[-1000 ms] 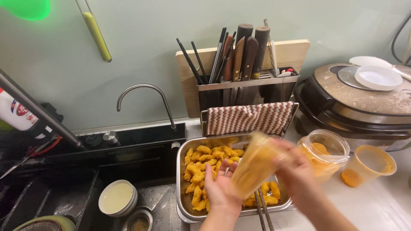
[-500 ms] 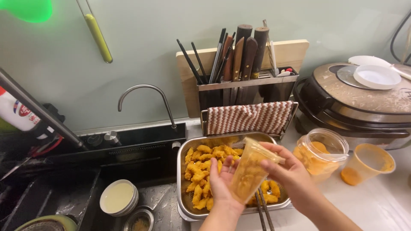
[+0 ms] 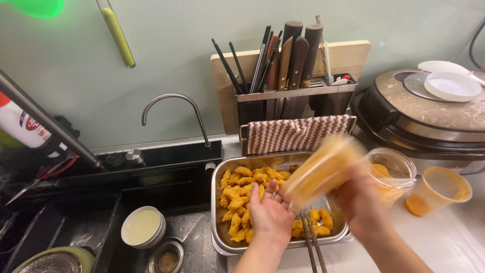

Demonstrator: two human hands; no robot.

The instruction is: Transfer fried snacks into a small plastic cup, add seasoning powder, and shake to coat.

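a: orange-yellow, see-through plastic cup (image 3: 323, 169), blurred, lying tilted with its mouth toward the wall, above the right half of the steel tray (image 3: 222, 174). contents look orange through the wall; cannot tell more.

b: who has it?

a: right hand (image 3: 361, 202) wraps its base end, fingers closed round it. left hand (image 3: 270, 212) is open, palm up, fingers spread, just under the cup's lower end, over the tray's middle. whether the left palm touches the cup, cannot tell.

b: tray contents?

a: golden fried pieces (image 3: 242, 194) heaped in the tray's left half and along its front right. metal chopsticks (image 3: 310, 242) rest on the tray's front rim, pointing toward the camera.

b: other containers, by the tray?

a: just right of it, a clear round tub (image 3: 391, 169) with orange stuff inside. further right, an orange plastic cup (image 3: 437, 189) leaning, near empty. behind those, a big round cooker (image 3: 429, 119) with white lids (image 3: 449, 83) on top.

b: labels?

a: far left of the tray, a white bottle (image 3: 22, 126) with a red and blue label, lying slantwise. nothing else marked.

b: behind the tray?

a: striped brown-white cloth (image 3: 295, 132) hung on a rack, knife holder (image 3: 293, 93) above it. left of the tray, a dark sink (image 3: 166, 194) with a curved tap (image 3: 174, 101) and a white bowl (image 3: 143, 227).
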